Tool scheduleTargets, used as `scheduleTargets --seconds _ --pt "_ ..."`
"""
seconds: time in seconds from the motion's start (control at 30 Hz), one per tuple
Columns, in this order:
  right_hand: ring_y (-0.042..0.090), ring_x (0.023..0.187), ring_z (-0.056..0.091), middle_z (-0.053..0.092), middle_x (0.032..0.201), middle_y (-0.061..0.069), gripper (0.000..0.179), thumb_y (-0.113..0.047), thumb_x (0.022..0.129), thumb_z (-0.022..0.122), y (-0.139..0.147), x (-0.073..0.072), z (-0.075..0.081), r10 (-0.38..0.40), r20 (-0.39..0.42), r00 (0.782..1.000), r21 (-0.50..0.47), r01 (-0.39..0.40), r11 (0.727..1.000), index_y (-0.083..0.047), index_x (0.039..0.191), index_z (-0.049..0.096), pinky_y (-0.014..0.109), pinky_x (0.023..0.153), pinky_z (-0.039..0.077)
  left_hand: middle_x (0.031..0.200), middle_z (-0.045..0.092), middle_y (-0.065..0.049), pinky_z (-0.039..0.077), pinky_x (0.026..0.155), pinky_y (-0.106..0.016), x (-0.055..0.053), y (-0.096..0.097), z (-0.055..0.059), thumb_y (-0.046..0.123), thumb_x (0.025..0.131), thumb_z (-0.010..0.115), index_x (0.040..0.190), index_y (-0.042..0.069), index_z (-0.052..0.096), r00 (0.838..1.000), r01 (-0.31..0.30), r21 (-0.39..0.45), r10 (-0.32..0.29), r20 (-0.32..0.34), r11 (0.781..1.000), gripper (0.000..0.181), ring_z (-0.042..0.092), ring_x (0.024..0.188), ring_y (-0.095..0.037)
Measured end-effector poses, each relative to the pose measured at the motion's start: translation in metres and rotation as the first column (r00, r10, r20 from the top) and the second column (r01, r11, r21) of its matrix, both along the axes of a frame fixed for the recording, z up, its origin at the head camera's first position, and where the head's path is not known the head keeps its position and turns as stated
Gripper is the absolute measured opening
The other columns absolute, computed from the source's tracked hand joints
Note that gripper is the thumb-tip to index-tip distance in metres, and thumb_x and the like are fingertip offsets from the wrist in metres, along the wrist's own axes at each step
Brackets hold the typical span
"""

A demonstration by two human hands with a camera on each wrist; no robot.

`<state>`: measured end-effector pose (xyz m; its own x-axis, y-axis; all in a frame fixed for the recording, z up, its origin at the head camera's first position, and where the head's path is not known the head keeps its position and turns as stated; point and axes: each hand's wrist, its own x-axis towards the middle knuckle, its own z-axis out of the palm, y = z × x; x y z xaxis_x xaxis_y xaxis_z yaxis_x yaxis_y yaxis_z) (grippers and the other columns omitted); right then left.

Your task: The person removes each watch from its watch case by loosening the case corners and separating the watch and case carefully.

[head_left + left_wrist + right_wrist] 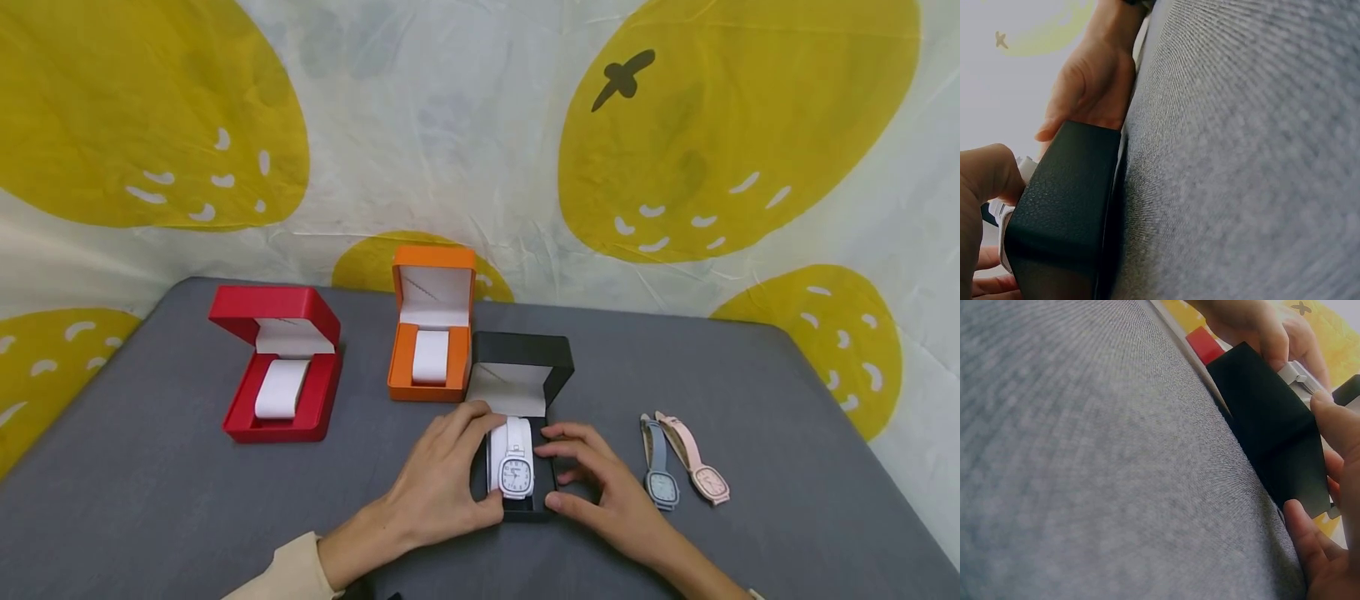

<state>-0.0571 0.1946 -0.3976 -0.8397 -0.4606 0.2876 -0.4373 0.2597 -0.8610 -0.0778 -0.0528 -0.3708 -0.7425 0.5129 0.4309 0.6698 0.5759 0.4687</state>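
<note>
A white wristwatch (pixel 516 475) lies face up, strapped round a white cushion (pixel 493 460) in the base of an open-lidded black watch box (pixel 522 348). My left hand (pixel 442 471) pinches the watch and cushion from the left, thumb at the near end and fingers at the far end. On the other side, my right hand (pixel 603 487) holds the box by its right wall, fingers bent at the edge and thumb by the near corner. Both wrist views show the dark outer wall of the box (pixel 1063 194) close up on the cloth; the cushion's underside is hidden.
Left of the hands stand a red watch box (pixel 243 408) and an orange watch box (pixel 405 390), lids raised, each with a bare white cushion. A blue watch (pixel 662 487) and a pink watch (pixel 708 482) lie at right on the grey cloth (pixel 787 467). A patterned curtain (pixel 450 125) hangs behind.
</note>
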Motion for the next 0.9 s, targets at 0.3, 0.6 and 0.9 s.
scheduleTargets --seconds 0.3,0.6,0.9 --pt "0.020 0.120 0.045 0.040 0.139 0.007 0.049 -0.003 0.083 0.073 0.0004 -0.0010 0.0007 0.003 0.006 1.000 0.025 -0.003 1.000 -0.014 0.127 0.057 0.032 0.079 0.051 0.120 0.049 -0.002 0.044 0.082 -0.034 -0.0018 -0.0009 -0.0023 0.027 0.060 0.079 0.124 0.010 0.055 1.000 0.017 0.020 -0.016 -0.017 1.000 0.070 0.050 0.097 -0.015" --pt "0.020 0.120 0.043 0.036 0.142 0.008 0.058 -0.010 0.077 0.080 0.0021 -0.0011 0.0013 0.000 0.006 1.000 0.076 -0.001 0.997 -0.017 0.129 0.055 0.031 0.079 0.051 0.122 0.049 -0.003 0.045 0.082 -0.037 -0.0039 -0.0006 -0.0043 0.025 0.061 0.079 0.125 0.010 0.055 1.000 0.013 0.029 -0.013 -0.001 0.999 0.070 0.050 0.097 -0.017" --pt "0.020 0.120 0.043 0.036 0.143 0.009 0.062 -0.011 0.075 0.082 0.0001 -0.0009 0.0018 -0.004 -0.011 1.000 0.069 0.005 0.998 -0.015 0.130 0.055 0.031 0.077 0.052 0.124 0.047 -0.003 0.044 0.085 -0.042 -0.0062 -0.0010 -0.0029 0.024 0.062 0.079 0.127 0.009 0.055 0.998 0.021 0.033 -0.023 0.050 0.999 0.070 0.049 0.100 -0.020"
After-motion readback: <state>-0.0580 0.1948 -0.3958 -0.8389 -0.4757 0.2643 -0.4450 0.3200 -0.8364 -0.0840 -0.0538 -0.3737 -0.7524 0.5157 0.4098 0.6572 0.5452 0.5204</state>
